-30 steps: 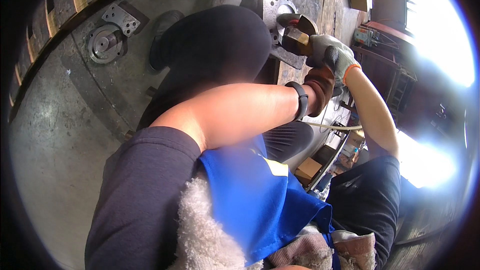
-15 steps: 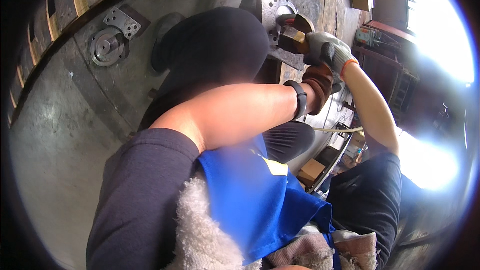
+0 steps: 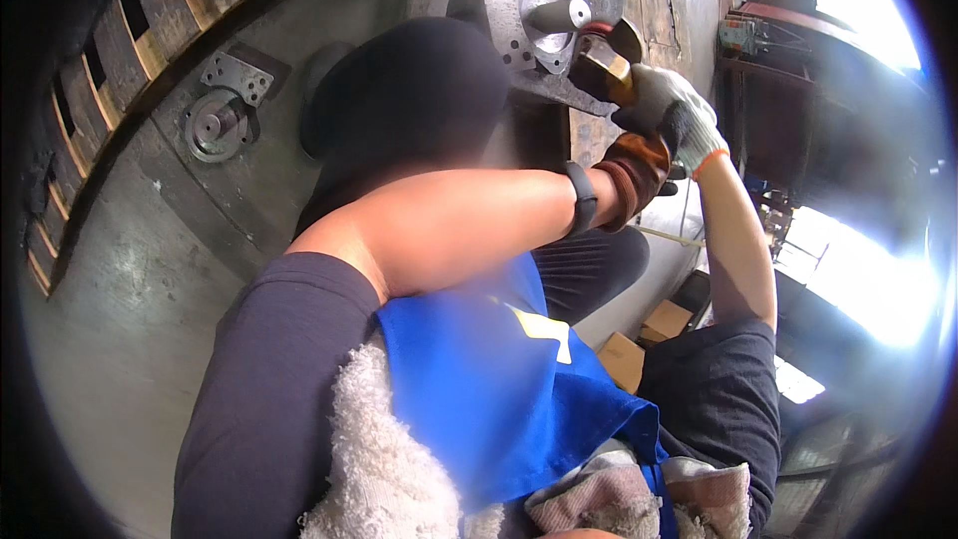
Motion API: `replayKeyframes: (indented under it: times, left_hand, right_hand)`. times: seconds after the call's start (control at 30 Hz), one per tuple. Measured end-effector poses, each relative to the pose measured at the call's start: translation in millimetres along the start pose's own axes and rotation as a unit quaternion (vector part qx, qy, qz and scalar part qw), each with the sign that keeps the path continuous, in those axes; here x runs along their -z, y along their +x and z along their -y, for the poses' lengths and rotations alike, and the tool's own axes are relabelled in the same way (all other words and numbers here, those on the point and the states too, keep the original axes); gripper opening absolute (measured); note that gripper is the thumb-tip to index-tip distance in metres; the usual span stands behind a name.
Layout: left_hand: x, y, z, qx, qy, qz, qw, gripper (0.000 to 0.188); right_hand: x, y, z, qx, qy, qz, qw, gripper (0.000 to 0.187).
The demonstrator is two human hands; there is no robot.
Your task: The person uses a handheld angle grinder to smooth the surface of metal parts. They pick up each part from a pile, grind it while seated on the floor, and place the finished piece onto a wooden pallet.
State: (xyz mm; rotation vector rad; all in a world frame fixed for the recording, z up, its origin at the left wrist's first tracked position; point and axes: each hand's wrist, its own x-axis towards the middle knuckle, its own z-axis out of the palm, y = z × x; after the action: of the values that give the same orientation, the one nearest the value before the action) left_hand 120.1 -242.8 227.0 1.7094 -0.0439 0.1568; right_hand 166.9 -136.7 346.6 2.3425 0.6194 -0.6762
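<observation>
An angle grinder (image 3: 605,70) with a dark body, a yellowish section and a disc under a reddish guard is in my hands at the upper right. My right hand (image 3: 679,112), in a pale glove with dark palm and orange cuff, is closed round its body. Just below, my left hand (image 3: 639,162), in a brown glove, closes on the rear of the grinder; its fingers are partly hidden. Left of the disc lies a metal workpiece (image 3: 547,22), a round flange with a short shaft, beside a drilled plate (image 3: 506,15). The disc stands close to the shaft's end.
A similar flange with shaft (image 3: 216,126) and drilled plate (image 3: 238,78) lie on the floor at left. A wooden pallet (image 3: 130,30) borders the upper left. My knee (image 3: 409,90) is beside the work. Cardboard boxes (image 3: 624,359) and a pale hose (image 3: 671,237) are at right.
The grinder has shifted right relative to the workpiece, so the shaft's end now shows beside it. Both hands have kept their hold. The whole view has turned slightly.
</observation>
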Motion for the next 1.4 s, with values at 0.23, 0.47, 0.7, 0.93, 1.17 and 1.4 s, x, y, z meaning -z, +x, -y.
replayKeyframes:
  times: [0.23,0.47,0.7,0.93,1.17,1.4]
  left_hand:
    - [60,-41,1,-0.108,0.226,0.248,0.936,0.038]
    - [81,-52,28,-0.158,0.301,0.169,0.925,0.030]
    - [127,-51,27,-0.098,0.297,0.123,0.942,0.037]
    - [127,-51,33,-0.149,0.297,0.059,0.941,0.034]
    - [122,-45,-34,-0.143,0.001,0.084,0.986,0.043]
    - [149,-32,46,-0.112,0.500,-0.078,0.855,0.080]
  right_hand:
    - [-78,-46,-53,-0.065,0.561,-0.059,0.823,0.037]
    - [-153,-22,-52,0.156,0.636,-0.076,0.752,0.041]
    - [-145,4,-29,0.139,0.815,-0.015,0.562,0.032]
    - [-169,33,-37,0.263,0.754,-0.101,0.593,0.034]
    - [-169,-44,-64,0.133,0.958,-0.144,0.211,0.033]
    - [-186,-118,-82,0.371,0.887,-0.273,0.038,0.043]
